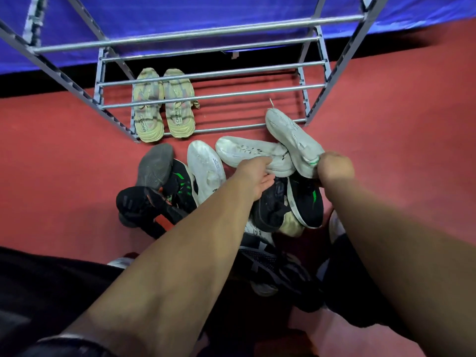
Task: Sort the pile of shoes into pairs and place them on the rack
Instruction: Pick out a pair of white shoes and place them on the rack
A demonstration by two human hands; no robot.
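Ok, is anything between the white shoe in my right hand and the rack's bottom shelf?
Nothing visible. The right hand grips the white shoe by its heel, its toe over the front bar of the bottom shelf. The beige pair sits at the shelf's left end, off to the side. The left hand holds a second white shoe.

You have a red floor (386, 150) under you, matte and plain, running out to your left and right. Along the far side hangs a blue sheet (180, 16), filling the top of your view. Below it a black band (20, 85) runs across where sheet meets floor, with a small grey tab (235, 55) near its middle.
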